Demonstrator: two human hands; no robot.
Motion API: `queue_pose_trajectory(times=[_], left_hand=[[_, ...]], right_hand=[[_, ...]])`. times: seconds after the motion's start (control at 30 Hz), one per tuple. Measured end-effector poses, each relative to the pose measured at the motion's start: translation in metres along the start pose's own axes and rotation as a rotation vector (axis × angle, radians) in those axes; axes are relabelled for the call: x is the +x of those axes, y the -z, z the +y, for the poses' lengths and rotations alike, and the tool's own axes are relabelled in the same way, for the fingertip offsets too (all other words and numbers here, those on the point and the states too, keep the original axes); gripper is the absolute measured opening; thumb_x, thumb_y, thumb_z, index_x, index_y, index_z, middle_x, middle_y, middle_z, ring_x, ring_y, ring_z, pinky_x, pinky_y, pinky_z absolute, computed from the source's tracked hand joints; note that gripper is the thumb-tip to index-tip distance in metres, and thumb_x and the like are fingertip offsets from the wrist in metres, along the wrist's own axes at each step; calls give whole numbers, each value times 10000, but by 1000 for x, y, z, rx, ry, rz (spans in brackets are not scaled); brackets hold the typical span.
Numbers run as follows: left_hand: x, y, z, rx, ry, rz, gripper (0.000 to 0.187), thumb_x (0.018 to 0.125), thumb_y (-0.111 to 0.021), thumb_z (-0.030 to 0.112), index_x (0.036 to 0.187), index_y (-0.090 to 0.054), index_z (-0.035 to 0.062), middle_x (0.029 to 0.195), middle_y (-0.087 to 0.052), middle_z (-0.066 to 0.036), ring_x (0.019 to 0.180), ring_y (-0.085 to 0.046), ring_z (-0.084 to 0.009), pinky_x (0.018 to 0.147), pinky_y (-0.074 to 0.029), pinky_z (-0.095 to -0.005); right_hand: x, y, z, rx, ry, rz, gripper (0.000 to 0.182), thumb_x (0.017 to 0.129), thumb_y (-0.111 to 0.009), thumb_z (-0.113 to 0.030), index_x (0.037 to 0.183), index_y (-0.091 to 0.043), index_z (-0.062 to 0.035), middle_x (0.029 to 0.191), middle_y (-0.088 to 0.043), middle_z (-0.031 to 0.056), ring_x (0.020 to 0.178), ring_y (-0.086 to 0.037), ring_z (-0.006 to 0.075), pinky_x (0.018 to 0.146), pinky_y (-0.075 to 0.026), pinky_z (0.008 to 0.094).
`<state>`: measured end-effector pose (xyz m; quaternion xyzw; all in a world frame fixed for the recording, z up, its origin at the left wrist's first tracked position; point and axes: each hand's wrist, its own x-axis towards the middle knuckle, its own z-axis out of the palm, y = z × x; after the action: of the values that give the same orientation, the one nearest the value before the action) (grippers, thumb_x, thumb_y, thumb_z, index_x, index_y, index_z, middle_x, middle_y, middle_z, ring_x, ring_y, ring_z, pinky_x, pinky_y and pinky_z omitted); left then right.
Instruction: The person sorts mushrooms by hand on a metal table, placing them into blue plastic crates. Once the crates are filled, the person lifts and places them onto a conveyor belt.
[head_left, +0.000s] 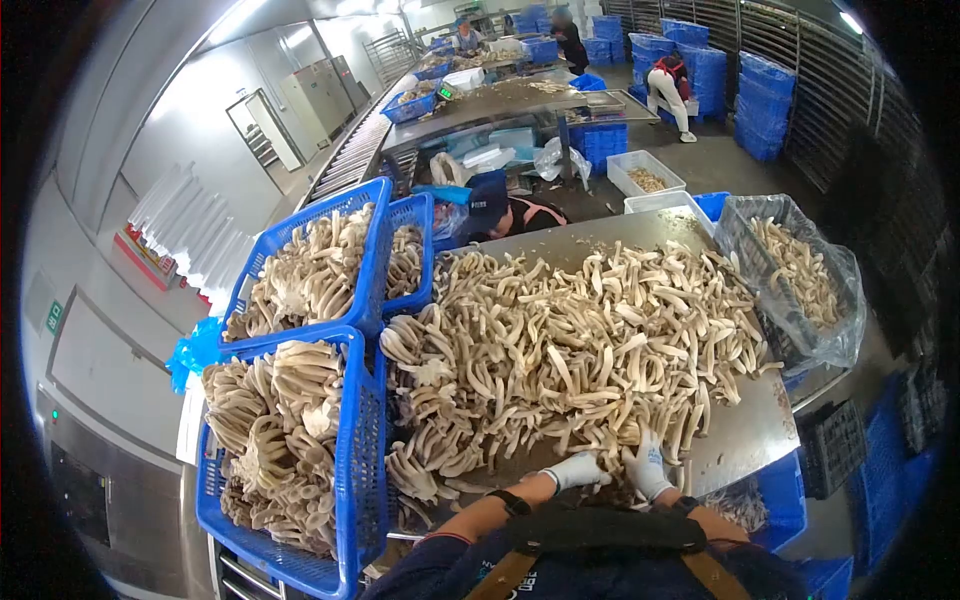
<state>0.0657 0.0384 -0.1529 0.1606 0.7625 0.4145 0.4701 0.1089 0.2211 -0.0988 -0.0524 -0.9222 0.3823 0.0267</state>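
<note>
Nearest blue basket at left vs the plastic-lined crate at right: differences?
- Colour: the blue basket is bright blue; the plastic-lined crate is greyish.
- Liner: the crate has a clear plastic liner; none shows on the basket.
- Contents: the basket holds mushroom clumps; the crate holds loose mushrooms.
Shared: both are open-topped and hold mushrooms.

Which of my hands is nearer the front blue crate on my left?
Left. Your left hand is to the crate's right, by the mushrooms; your right hand is farther right.
</note>
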Motion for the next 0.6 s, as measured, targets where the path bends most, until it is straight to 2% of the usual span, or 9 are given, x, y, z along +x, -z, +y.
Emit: queue_pose_trajectory(times=[0.03,0.07,0.1,0.2,0.37,0.4,0.47,0.53,0.6], left_hand=[[-5,-3,2,-236,-19,54,233,818,-699,169,957,-619,0,674,-654,-98,495,-567,-162,485,-461,-303],[-45,20,50,-184,73,-56,262,813,-657,105,1059,-610,27,869,-663,-87,752,-611,-159,647,-492,-298],[-45,15,37,-377,-44,1,315,827,-648,87,1129,-578,32,918,-661,-88,788,-607,-156,659,-492,-296],[-45,36,5,-563,-166,-24,520,875,-648,84,1348,-433,74,1173,-606,-116,952,-604,-190,810,-505,-306],[-104,69,0,-1349,-218,67,508,878,-656,179,1347,-475,100,1359,-500,-140,1184,-522,-246,1040,-409,-374],[-107,67,4,-1220,-269,156,495,880,-648,186,1340,-486,103,1377,-486,-129,1214,-495,-247,1062,-378,-394],[-111,58,20,-873,-348,323,510,877,-640,197,1353,-476,108,1401,-467,-105,1246,-462,-242,1088,-335,-418],[-117,57,43,-351,-455,458,567,870,-641,205,1390,-437,114,1411,-456,-79,1251,-449,-229,1095,-312,-424],[-129,55,65,-605,-374,332,612,873,-636,215,1424,-391,111,1398,-461,-63,1252,-445,-208,1083,-317,-408]], right_hand=[[4,1,1,68,18,2,713,733,-699,-214,1344,-409,11,1304,-439,277,1211,-426,423,1039,-352,419],[14,7,-3,135,39,5,685,733,-697,-227,1313,-431,23,1247,-488,271,1154,-470,417,1016,-372,424],[25,22,-14,463,7,-175,650,753,-678,-249,1291,-443,31,1172,-548,277,1102,-520,398,972,-406,415],[50,43,-35,327,-43,-350,661,789,-686,-242,1327,-420,34,1206,-550,254,1146,-528,332,977,-411,377],[34,55,-77,861,-131,81,752,884,-607,-204,1468,-179,0,1435,-334,244,1286,-412,329,1043,-405,392],[20,70,-112,894,-152,139,733,888,-566,-129,1485,-154,-24,1466,-287,253,1286,-415,345,1017,-440,396],[18,14,-75,716,167,-175,880,853,-645,-199,1494,-78,5,1522,-162,252,1355,-317,369,1083,-358,429],[1,5,-99,332,274,-288,1167,769,-685,-574,1486,21,17,1514,-109,296,1429,-104,385,1165,-138,470],[16,30,-121,608,100,-404,1081,806,-664,-541,1480,-60,49,1527,-126,274,1432,-119,375,1166,-120,447]])
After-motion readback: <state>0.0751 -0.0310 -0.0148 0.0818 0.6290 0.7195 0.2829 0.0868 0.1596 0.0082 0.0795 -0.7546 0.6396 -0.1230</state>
